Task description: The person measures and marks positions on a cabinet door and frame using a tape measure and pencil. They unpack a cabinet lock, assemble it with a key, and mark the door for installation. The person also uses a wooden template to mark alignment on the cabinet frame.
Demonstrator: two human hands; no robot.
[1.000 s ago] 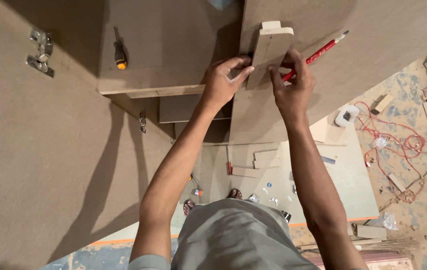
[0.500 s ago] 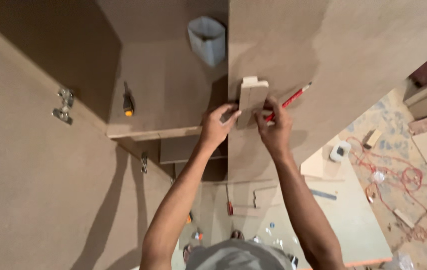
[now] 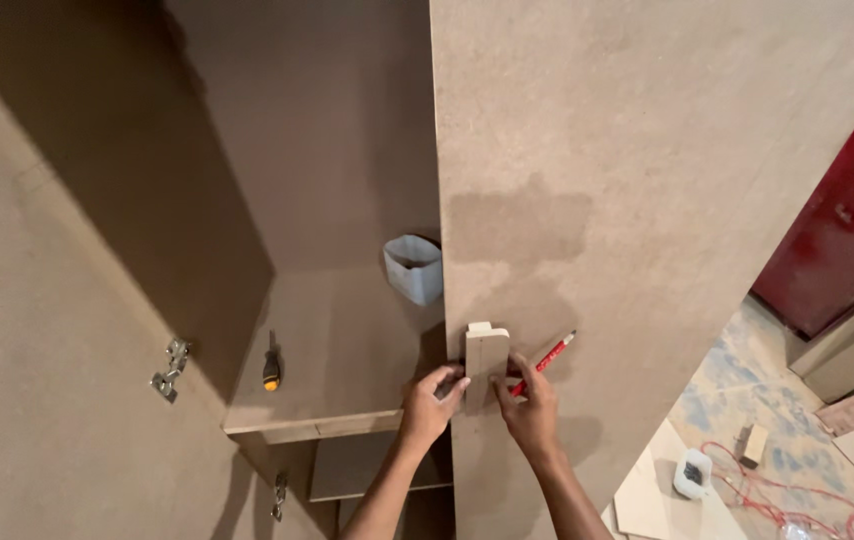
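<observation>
Head view: both hands (image 3: 482, 400) pinch wooden block (image 3: 486, 358) against panel (image 3: 627, 200), screwdriver (image 3: 271, 370) nearby.

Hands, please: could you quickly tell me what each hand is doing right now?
Left hand: fingers pressed on the small wooden block, steadying it against the door panel.
Right hand: closed on the red pencil, also touching the block.

One camera on my head looks forward and down at the cabinet panel (image 3: 647, 200) close ahead, shelf (image 3: 337, 340) on the left, floor (image 3: 747, 400) near right.
</observation>
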